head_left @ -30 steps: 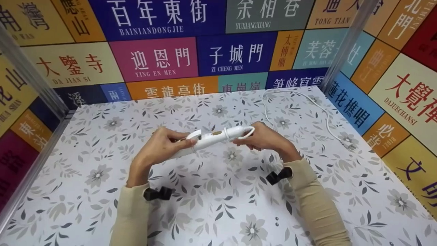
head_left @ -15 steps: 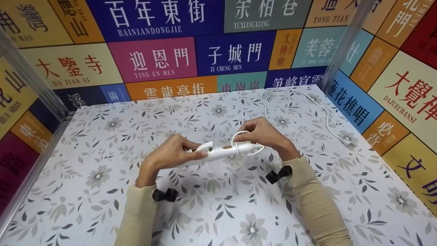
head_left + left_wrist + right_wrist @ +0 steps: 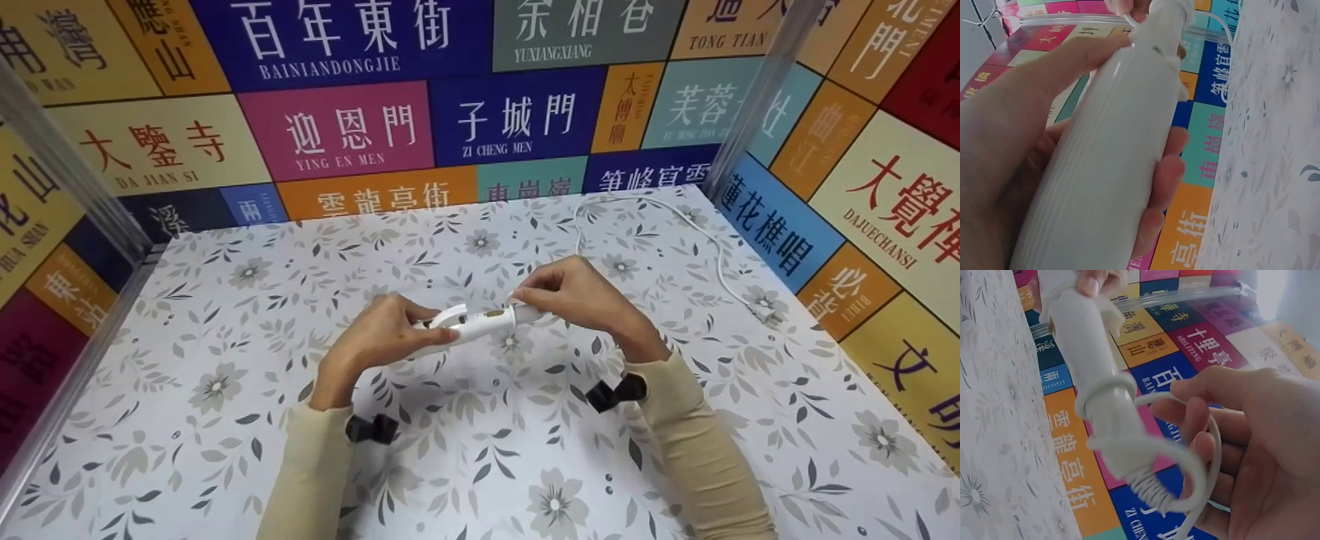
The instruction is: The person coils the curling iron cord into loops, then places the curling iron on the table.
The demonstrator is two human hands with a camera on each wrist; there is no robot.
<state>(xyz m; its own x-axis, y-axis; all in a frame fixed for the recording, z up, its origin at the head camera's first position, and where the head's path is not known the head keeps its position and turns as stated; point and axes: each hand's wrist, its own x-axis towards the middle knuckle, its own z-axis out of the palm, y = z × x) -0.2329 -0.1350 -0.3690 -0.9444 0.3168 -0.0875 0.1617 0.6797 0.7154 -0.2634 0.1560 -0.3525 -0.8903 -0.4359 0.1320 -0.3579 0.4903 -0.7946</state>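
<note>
A white hair curling iron (image 3: 486, 324) is held above the table, slightly tilted. My left hand (image 3: 384, 330) grips its body, thumb along one side and fingers curled round the other, as the left wrist view shows. The iron's white cord (image 3: 1123, 443) loops round the handle end, leaving from a ribbed strain relief (image 3: 1151, 488). My right hand (image 3: 576, 294) is at that end and pinches the cord between thumb and fingers. In the right wrist view, a loop of cord passes by its fingertips (image 3: 1203, 445).
The rest of the cord runs over the table (image 3: 450, 472) toward the back right, ending in a white plug (image 3: 763, 311). Printed sign panels (image 3: 517, 120) wall in the back and sides, with clear corner posts. A black wrist mount (image 3: 373, 429) sits at each cuff.
The left hand has moved right and slightly down with the curling iron. The right hand has shifted from below the handle end to above it, bringing the cord round.
</note>
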